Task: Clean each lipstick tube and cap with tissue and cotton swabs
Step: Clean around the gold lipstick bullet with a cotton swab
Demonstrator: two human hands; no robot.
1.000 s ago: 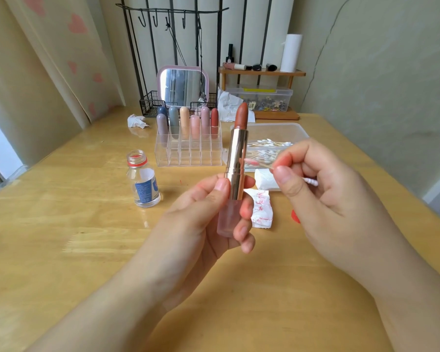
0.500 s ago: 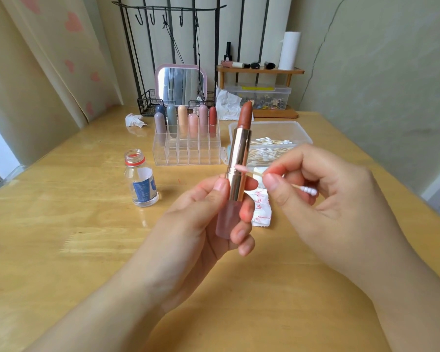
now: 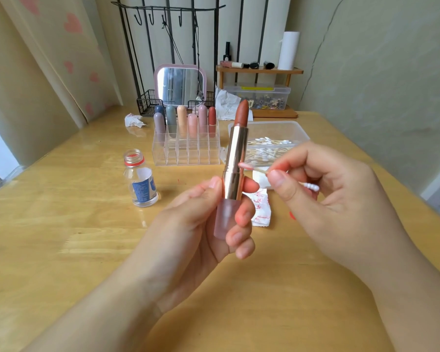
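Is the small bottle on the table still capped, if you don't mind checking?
No, the small bottle stands with its mouth open and only a red ring around the neck.

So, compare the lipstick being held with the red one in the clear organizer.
The held lipstick is uncapped, its brown-red bullet exposed; the red lipstick is capped. The held one is gripped by the left hand; the red one stands in the organizer. Both stand upright.

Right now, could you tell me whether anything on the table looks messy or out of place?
Yes. A crumpled tissue lies loose at the table's far left, a red-smeared tissue sits behind the held lipstick, and the small bottle stands uncapped. Small red specks mark the tabletop nearby.
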